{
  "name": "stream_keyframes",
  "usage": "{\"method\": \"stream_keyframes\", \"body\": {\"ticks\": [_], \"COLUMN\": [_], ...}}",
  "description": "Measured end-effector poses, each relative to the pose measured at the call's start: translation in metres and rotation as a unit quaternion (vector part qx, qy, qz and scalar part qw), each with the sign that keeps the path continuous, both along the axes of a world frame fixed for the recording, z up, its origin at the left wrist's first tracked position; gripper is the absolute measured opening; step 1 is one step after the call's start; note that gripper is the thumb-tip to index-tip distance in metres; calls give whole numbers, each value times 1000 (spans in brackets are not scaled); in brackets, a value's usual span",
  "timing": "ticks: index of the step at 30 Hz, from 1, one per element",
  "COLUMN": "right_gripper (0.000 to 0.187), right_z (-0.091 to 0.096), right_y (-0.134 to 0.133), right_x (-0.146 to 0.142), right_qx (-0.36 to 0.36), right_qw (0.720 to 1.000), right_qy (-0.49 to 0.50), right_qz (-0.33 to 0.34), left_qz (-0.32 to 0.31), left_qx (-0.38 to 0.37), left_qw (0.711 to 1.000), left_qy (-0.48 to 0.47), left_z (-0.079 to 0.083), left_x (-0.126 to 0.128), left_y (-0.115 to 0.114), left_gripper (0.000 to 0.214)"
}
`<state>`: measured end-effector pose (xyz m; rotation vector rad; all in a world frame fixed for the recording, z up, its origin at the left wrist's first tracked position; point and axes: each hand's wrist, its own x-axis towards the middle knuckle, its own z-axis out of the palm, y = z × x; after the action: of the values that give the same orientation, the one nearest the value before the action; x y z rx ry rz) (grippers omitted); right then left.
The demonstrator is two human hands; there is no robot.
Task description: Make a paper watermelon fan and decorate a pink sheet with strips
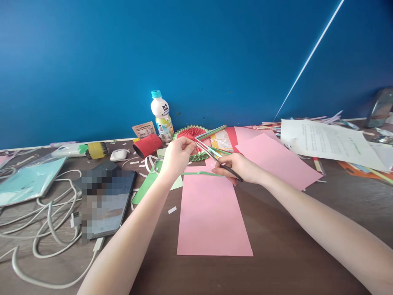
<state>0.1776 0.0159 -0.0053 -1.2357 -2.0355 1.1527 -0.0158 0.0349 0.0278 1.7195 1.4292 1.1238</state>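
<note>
My right hand (235, 166) grips a pair of scissors (230, 169) by the dark handles, with the blades pointing up and left. My left hand (181, 153) is closed in a pinch at the blade tips, on what looks like a thin paper strip, mostly hidden by the fingers. A white curled strip (149, 164) shows beside the left wrist. Behind the hands stands a pleated red and green paper rosette (192, 132), with coloured strips (213, 132) in front of it. Below them lies a pink paper sheet (213, 217), a green strip (202, 173) across its top.
A drink bottle (161, 114) stands against the blue wall, near a red tube (147, 146). At left are a phone (113, 205), white cables (50, 221) and an earbud case (119, 155). More pink sheets (276, 159) and a printed page (328, 141) lie right. Paper scraps (172, 210) are scattered.
</note>
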Motion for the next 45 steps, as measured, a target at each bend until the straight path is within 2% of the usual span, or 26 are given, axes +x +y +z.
{"method": "stream_keyframes", "body": {"ticks": [38,41,45], "right_gripper": [34,33,32], "right_z": [-1,0,0], "right_y": [1,1,1], "right_x": [1,-1,-3], "right_qx": [-8,13,102], "right_qw": [1000,1000,992], "right_qy": [-9,-17,-63], "right_qz": [1,-9,-35], "left_qz": [7,6,3], "left_qx": [-36,-37,-41], "left_qw": [999,999,998], "left_qy": [-38,-37,-43], "left_z": [2,1,1], "left_x": [3,2,2], "left_y": [-2,-1,1], "left_gripper": [15,13,11]}}
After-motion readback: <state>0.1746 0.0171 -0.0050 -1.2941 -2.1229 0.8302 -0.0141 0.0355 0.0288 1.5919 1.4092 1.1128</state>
